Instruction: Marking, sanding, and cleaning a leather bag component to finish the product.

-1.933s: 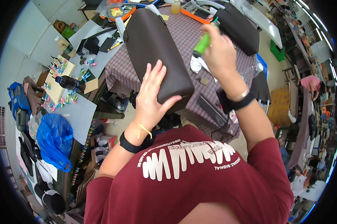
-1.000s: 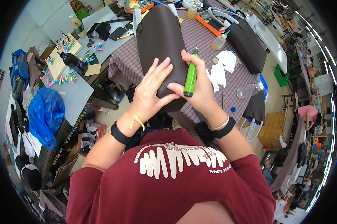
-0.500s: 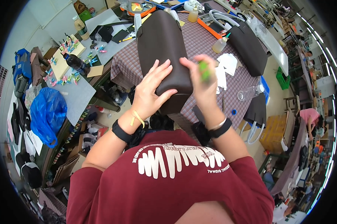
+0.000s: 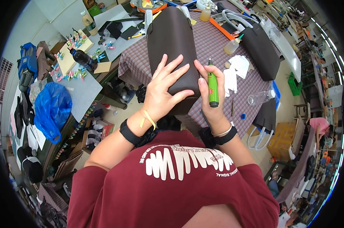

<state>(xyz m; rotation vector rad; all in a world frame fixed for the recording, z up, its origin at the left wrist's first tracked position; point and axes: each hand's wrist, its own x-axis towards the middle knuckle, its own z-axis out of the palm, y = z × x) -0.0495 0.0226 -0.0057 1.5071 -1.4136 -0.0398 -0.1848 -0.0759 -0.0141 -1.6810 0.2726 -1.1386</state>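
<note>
A dark brown leather bag (image 4: pixel 172 41) lies lengthwise at the table's near edge, its smooth panel facing up. My left hand (image 4: pixel 166 81) rests flat on the bag's near end, fingers spread and thumb stretched toward the right. At the bag's near right side, my right hand (image 4: pixel 210 102) grips a green pen-shaped tool (image 4: pixel 213 85) with black ends and a narrow tip pointing away from me. The right index fingertip is at the bag's edge; whether it presses there I cannot tell. The bag's underside is hidden.
Right of the bag on the checked cloth (image 4: pixel 214 41) are a glue bottle (image 4: pixel 231 46), white paper pieces (image 4: pixel 238 67), a clear bottle (image 4: pixel 259 98) and another dark bag (image 4: pixel 260 53). A side table at left holds colourful clips (image 4: pixel 75 72), a dark bottle (image 4: pixel 82 59) and a blue plastic bag (image 4: pixel 53 110).
My right hand, blurred before, is now sharp and lower, with the green tool in plain sight. My left hand stays spread on the bag. The whole view has shifted slightly.
</note>
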